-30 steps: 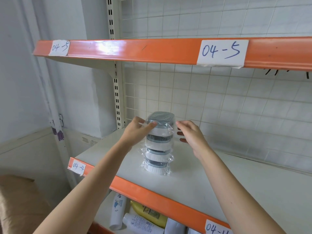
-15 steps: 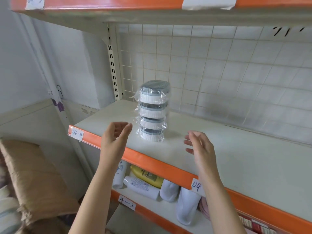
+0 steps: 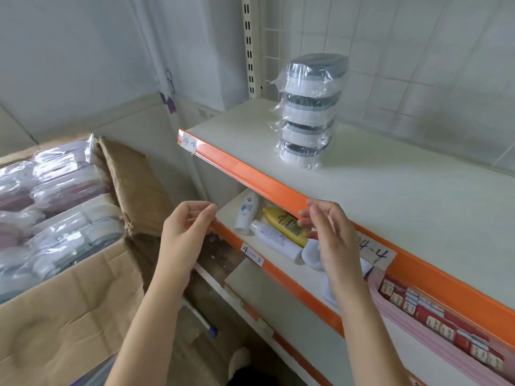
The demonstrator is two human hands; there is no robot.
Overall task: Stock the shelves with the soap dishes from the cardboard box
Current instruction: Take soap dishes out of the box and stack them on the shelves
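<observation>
A plastic-wrapped stack of grey-and-white soap dishes (image 3: 308, 110) stands upright on the white shelf (image 3: 390, 196) with the orange front edge, near its left end. Both hands hang in front of and below that shelf, apart from the stack. My left hand (image 3: 185, 222) is empty, its fingers loosely curled. My right hand (image 3: 330, 232) is empty too, fingers relaxed and spread. At the left, the open cardboard box (image 3: 69, 302) holds several more wrapped packs of soap dishes (image 3: 53, 196).
The lower shelf (image 3: 281, 271) carries a white bottle (image 3: 246, 211), a yellow bottle (image 3: 285, 224), another white bottle lying flat and white pouches. Red packets (image 3: 434, 324) sit further right. A slotted upright post (image 3: 249, 45) and a wire grid back the shelving.
Both hands let go of the stack, then drew back and down below the shelf edge. The view swung down and left, bringing the cardboard box into sight.
</observation>
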